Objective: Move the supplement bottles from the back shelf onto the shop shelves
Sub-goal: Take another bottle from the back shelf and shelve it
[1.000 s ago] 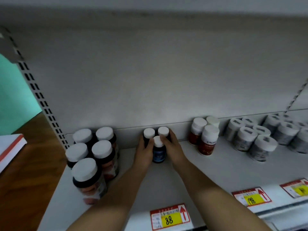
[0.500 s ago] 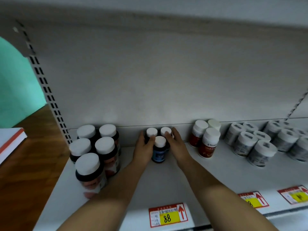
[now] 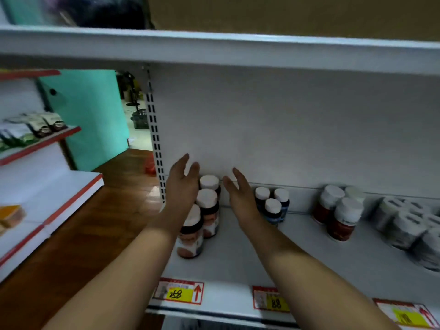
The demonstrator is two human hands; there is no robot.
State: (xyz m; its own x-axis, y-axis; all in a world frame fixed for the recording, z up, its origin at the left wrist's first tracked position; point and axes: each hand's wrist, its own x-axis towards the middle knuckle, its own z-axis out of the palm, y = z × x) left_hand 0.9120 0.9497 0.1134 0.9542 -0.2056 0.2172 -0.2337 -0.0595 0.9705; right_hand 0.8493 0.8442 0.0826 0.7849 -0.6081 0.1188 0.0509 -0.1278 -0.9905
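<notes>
Mid-frame, the left hand [image 3: 182,186] and right hand [image 3: 239,198] hover over the shelf [image 3: 297,246], palms facing each other, fingers [image 3: 238,178] straight, loosely spread, holding nothing. Three small blue-labelled bottles [image 3: 273,208] stand upright at the shelf's back, just right of the right hand's fingers. Taller brown bottles [image 3: 207,206] stand between the hands.

Left hand [image 3: 182,189] hides big bottles [image 3: 206,206] partly; grey tubs [image 3: 404,227] blurred, cut by rt edge; tag [image 3: 178,292] small print unreadable
</notes>
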